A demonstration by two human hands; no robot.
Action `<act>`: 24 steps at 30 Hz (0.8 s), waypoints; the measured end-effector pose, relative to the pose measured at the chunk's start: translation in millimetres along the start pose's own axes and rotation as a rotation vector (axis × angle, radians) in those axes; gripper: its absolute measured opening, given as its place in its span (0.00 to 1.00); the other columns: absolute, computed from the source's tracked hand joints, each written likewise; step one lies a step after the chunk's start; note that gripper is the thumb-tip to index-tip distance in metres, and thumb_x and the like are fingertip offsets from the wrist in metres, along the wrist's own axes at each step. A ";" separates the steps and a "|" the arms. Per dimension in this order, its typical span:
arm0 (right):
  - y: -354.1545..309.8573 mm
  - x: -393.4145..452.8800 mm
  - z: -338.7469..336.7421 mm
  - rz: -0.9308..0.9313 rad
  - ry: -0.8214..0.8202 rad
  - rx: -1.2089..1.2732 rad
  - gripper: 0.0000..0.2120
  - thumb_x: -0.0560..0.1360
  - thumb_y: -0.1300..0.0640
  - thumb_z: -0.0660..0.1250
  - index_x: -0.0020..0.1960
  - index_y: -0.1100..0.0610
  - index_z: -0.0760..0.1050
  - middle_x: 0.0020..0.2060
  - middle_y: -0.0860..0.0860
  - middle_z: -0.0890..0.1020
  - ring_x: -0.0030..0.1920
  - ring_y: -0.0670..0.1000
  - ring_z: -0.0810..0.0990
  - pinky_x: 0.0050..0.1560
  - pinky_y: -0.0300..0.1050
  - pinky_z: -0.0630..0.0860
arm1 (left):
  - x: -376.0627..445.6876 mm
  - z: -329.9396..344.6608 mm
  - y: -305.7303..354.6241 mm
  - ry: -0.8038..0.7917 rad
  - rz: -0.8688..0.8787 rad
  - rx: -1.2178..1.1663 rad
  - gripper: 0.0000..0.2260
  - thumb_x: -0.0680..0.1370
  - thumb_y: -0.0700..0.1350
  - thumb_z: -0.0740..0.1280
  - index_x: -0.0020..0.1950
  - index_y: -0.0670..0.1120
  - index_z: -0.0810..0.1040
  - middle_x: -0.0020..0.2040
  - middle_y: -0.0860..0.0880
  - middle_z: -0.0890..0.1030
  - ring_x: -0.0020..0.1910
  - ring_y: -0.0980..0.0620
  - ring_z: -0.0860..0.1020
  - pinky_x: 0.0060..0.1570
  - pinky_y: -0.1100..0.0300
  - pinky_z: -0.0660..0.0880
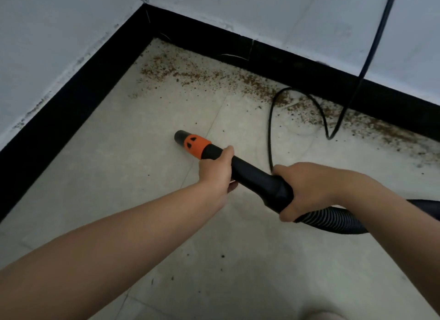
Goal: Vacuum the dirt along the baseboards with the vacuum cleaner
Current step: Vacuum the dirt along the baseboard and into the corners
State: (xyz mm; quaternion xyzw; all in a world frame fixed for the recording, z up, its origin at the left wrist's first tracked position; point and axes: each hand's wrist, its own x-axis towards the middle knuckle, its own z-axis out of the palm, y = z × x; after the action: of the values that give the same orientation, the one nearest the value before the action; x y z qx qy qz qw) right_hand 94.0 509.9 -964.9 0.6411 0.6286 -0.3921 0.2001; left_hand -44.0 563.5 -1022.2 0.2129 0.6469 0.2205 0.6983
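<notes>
The ribbed hose [338,218] runs off the right edge, so the machine it goes to cannot be seen. The black power cord [270,129] loops on the floor, climbs the wall and leaves at the top edge. Its lower end slips behind the right hand [309,188]. The open mouth of the nozzle faces away, so you cannot see inside it.

There are 2 hands, 1 black vacuum nozzle [238,165] with 1 orange ring [195,146], 1 hose and 1 cord. The left hand [215,170] is wrapped around the tube just behind the orange ring. The right hand grips the thick back end, where the hose joins.

The nozzle tip sits low over the pale floor tiles [142,176], apart from the brown dirt [195,72]. The dirt lies in 1 long band beside the black baseboard [273,62], from the corner to the right edge.
</notes>
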 end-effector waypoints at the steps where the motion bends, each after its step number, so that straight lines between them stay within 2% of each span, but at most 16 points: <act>1: 4.4 -4.8 4.0 0.023 0.005 0.014 0.24 0.64 0.46 0.74 0.52 0.51 0.66 0.42 0.46 0.75 0.42 0.46 0.75 0.39 0.40 0.72 | -1.8 4.3 -1.8 -0.028 -0.011 0.020 0.15 0.77 0.50 0.64 0.59 0.44 0.67 0.50 0.46 0.77 0.46 0.50 0.77 0.33 0.61 0.73; 5: 14.0 -13.8 19.9 0.077 0.056 0.011 0.22 0.65 0.46 0.73 0.49 0.51 0.64 0.38 0.44 0.73 0.36 0.41 0.72 0.34 0.36 0.68 | -2.8 20.7 -4.9 -0.076 -0.026 0.078 0.22 0.78 0.52 0.63 0.67 0.43 0.64 0.52 0.47 0.75 0.49 0.48 0.76 0.33 0.62 0.74; 8: 14.6 -5.9 23.8 0.083 0.082 0.010 0.23 0.66 0.46 0.73 0.49 0.52 0.62 0.37 0.45 0.72 0.35 0.42 0.71 0.33 0.37 0.67 | 4.6 26.0 -1.6 -0.055 -0.002 0.087 0.24 0.78 0.52 0.62 0.70 0.42 0.61 0.55 0.46 0.75 0.51 0.47 0.76 0.39 0.59 0.76; 11: 11.1 5.7 17.2 0.068 0.085 0.049 0.23 0.65 0.47 0.73 0.50 0.53 0.64 0.38 0.46 0.73 0.36 0.44 0.72 0.35 0.39 0.69 | 10.3 23.2 6.5 -0.009 0.012 0.056 0.24 0.78 0.51 0.62 0.70 0.42 0.62 0.56 0.45 0.75 0.51 0.47 0.76 0.42 0.56 0.76; 16: -8.8 20.6 2.3 -0.034 0.055 0.028 0.22 0.65 0.48 0.74 0.51 0.53 0.65 0.39 0.46 0.73 0.37 0.46 0.73 0.38 0.41 0.72 | 12.7 -0.2 14.7 0.112 0.051 -0.013 0.24 0.79 0.51 0.62 0.70 0.41 0.62 0.51 0.46 0.73 0.43 0.50 0.74 0.43 0.55 0.76; 20: -23.0 26.0 -0.3 -0.099 -0.022 -0.008 0.23 0.64 0.49 0.74 0.51 0.51 0.66 0.38 0.45 0.73 0.38 0.44 0.73 0.36 0.40 0.71 | 4.2 -22.6 4.2 0.222 0.051 -0.028 0.25 0.78 0.51 0.62 0.70 0.41 0.60 0.56 0.44 0.74 0.43 0.49 0.73 0.54 0.51 0.77; 22: -24.6 25.7 0.1 -0.109 -0.069 -0.043 0.23 0.64 0.49 0.74 0.52 0.50 0.66 0.39 0.44 0.73 0.39 0.45 0.73 0.37 0.40 0.71 | -3.0 -29.5 -4.7 0.242 0.052 -0.034 0.25 0.78 0.51 0.62 0.70 0.41 0.60 0.54 0.44 0.73 0.42 0.49 0.74 0.51 0.52 0.77; 24: -21.9 25.0 2.4 -0.098 -0.096 -0.048 0.22 0.65 0.50 0.75 0.52 0.49 0.66 0.40 0.44 0.73 0.41 0.47 0.74 0.39 0.40 0.72 | -7.4 -31.5 -10.8 0.209 0.041 -0.089 0.24 0.78 0.50 0.63 0.69 0.41 0.60 0.55 0.44 0.74 0.46 0.48 0.75 0.46 0.55 0.77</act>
State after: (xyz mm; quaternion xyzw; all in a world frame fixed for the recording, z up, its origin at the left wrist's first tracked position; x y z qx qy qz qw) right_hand 69.9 527.1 -980.0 0.5852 0.6581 -0.4165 0.2260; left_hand -75.5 550.8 -1024.8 0.1709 0.7011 0.2843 0.6312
